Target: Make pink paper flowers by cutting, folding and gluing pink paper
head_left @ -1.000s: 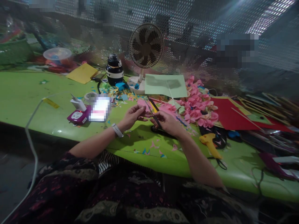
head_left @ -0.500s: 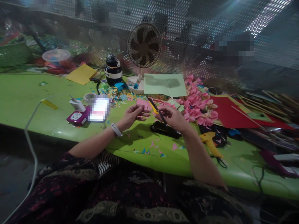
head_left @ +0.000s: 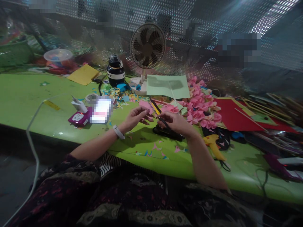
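My left hand [head_left: 138, 118], with a white watch band [head_left: 118, 132] on its wrist, pinches a small piece of pink paper [head_left: 145, 105] between thumb and fingers. My right hand [head_left: 174, 122] is closed round dark-handled scissors [head_left: 163, 120], whose blades point up and left toward the paper. Just beyond the blades is a yellow-and-black strip [head_left: 156, 106], perhaps a cutter; its kind is unclear. Below my right hand lies a black stapler [head_left: 169, 133] on the green table [head_left: 139, 160]. A heap of folded pink paper petals [head_left: 201, 105] sits to the right of my hands.
Behind stand a fan [head_left: 148, 47], a dark bottle [head_left: 115, 72] and a pale green sheet [head_left: 168, 85]. Paper scraps [head_left: 118, 94] are scattered around. At left lie a phone [head_left: 101, 110] and a purple extension socket [head_left: 79, 118]; at right, a yellow glue gun [head_left: 215, 146] and red sheets [head_left: 234, 115].
The scissors have tilted lower in my right hand, their blades now apart from the yellow-and-black strip. My left hand has shifted slightly right with the pink paper.
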The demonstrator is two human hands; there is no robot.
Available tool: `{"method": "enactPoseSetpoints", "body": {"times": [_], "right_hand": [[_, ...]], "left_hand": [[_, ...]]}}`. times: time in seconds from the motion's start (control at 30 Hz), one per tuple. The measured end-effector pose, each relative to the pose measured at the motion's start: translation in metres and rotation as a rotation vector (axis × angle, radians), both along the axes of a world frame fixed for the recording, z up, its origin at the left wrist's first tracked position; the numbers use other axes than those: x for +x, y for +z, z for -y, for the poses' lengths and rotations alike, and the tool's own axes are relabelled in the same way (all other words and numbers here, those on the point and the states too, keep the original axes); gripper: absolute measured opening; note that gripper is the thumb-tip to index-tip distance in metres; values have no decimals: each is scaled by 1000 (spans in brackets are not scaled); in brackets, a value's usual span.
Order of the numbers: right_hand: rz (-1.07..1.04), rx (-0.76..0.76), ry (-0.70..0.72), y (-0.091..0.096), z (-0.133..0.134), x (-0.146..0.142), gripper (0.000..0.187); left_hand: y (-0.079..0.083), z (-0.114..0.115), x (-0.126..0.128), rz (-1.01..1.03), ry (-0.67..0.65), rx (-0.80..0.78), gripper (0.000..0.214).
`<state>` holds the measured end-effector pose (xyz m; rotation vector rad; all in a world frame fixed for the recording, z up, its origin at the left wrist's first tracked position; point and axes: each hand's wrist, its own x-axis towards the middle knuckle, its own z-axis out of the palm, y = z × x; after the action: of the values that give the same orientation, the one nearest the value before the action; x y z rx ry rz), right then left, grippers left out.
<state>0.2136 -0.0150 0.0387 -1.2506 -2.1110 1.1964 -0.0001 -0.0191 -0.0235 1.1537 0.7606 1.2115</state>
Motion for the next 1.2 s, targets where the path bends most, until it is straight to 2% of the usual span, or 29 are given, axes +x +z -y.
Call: {"method": "enactPoseSetpoints", "body": {"times": [0.37,0.87,1.2], "right_hand": [[83,13,64,2,2,0,45],[-94,-85,-1,-17,-2,-4,52],[-86,-128,-11,-8,4,-9,52]], "left_hand": [[-3,-3,-2,17,12,4,49],[-2,1,3,11,46,-10,53],[-3,1,4,54,33,-4,49]]}}
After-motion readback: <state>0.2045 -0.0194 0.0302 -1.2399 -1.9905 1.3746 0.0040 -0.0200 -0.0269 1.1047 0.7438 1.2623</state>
